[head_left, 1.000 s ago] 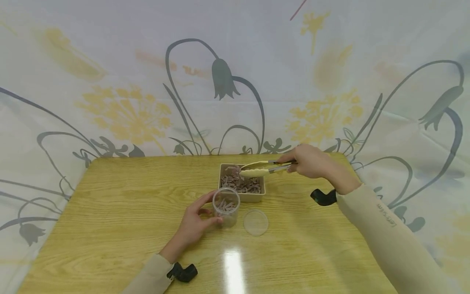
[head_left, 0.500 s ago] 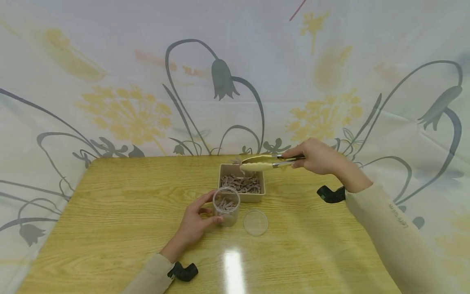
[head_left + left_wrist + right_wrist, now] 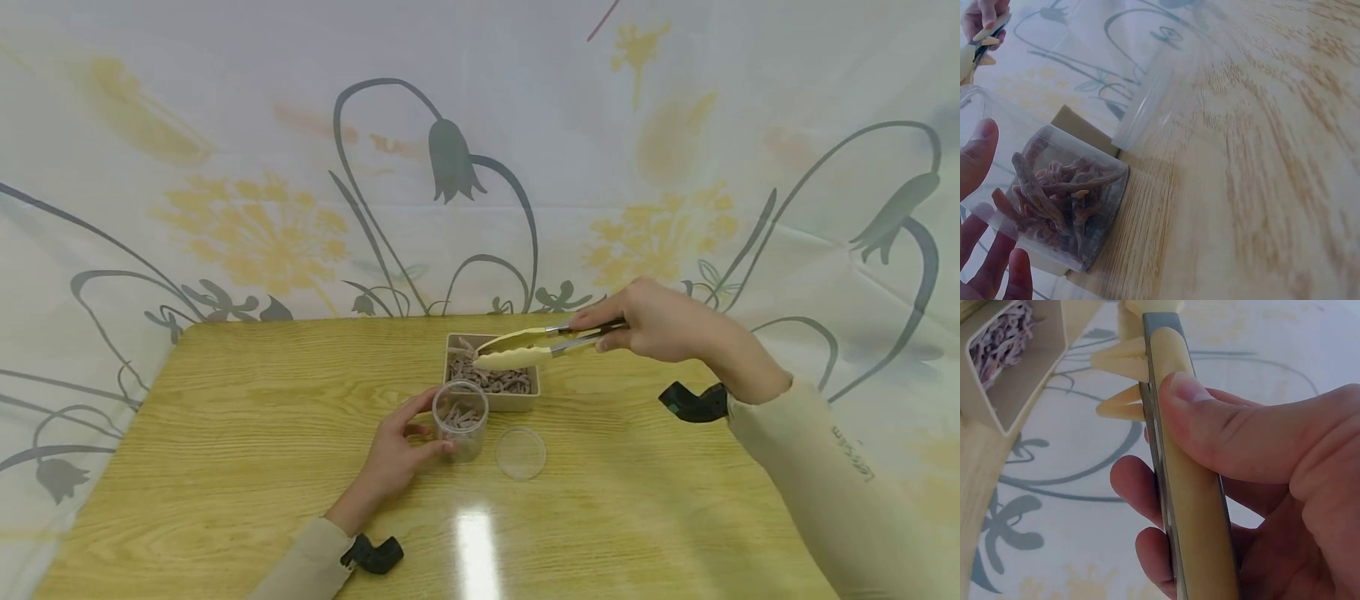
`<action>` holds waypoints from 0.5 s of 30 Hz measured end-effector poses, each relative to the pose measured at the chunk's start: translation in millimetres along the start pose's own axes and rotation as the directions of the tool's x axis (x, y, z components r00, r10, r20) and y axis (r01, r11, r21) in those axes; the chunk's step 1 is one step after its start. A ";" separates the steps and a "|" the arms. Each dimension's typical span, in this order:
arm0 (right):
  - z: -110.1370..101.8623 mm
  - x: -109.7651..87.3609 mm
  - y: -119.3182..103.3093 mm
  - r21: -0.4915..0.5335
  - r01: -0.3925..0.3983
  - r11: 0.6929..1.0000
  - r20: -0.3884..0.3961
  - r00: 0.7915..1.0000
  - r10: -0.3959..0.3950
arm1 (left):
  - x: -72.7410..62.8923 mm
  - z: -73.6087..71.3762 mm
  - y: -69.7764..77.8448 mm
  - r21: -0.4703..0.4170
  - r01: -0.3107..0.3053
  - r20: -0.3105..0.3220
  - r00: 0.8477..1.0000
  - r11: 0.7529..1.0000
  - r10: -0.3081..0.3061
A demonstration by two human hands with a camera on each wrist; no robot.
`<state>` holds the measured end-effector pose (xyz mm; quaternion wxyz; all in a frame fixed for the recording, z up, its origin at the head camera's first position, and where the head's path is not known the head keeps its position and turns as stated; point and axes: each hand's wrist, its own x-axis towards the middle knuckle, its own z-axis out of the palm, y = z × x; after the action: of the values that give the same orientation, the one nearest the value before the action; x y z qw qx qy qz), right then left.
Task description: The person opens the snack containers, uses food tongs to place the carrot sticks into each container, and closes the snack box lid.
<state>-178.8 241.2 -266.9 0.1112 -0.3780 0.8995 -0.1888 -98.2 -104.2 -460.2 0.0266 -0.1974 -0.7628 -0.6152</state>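
My left hand [image 3: 396,454] holds a clear round plastic jar [image 3: 470,448] from its left side, thumb in front and fingers behind. Brownish-purple dried strips [image 3: 1069,200] lie in the lower part of the jar. My right hand [image 3: 663,323] grips a pair of tongs [image 3: 513,359] with cream scalloped tips and metal arms. A few strips stick out at the tips of the tongs, above the left part of a beige rectangular box [image 3: 517,403]. More of the same strips cover the bottom of this box, directly behind the jar.
A clear round lid [image 3: 521,454] lies flat on the wooden table [image 3: 262,433], right of the jar. Behind the table's far edge hangs a white cloth [image 3: 262,133] printed with flowers.
The tongs rose with strips at their tips, then shifted left and lower, closer to the jar. My left hand and the jar have stayed in place.
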 end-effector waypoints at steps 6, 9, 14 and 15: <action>1.0 6.8 -17.8 -0.013 0.033 0.999 0.083 0.996 -0.032 | 0.2 0.3 0.7 0.006 0.006 -0.007 1.000 1.000 -0.006; 3.6 11.9 -23.6 -0.047 0.048 0.998 0.116 0.992 -0.043 | 0.2 0.5 1.6 0.000 0.017 -0.010 1.000 1.000 -0.017; 7.1 18.9 -31.7 -0.108 0.069 0.992 0.159 0.986 -0.052 | 0.0 1.1 2.3 -0.003 0.031 -0.001 1.000 1.000 -0.031; 7.5 20.1 -33.7 -0.123 0.070 0.990 0.167 0.985 -0.049 | -0.1 1.3 2.6 0.000 0.031 0.001 1.000 1.000 -0.031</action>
<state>-168.6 203.2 -260.6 0.1545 -0.4254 0.8859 -0.1020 -97.0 -102.6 -458.1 0.0169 -0.1859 -0.7656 -0.6156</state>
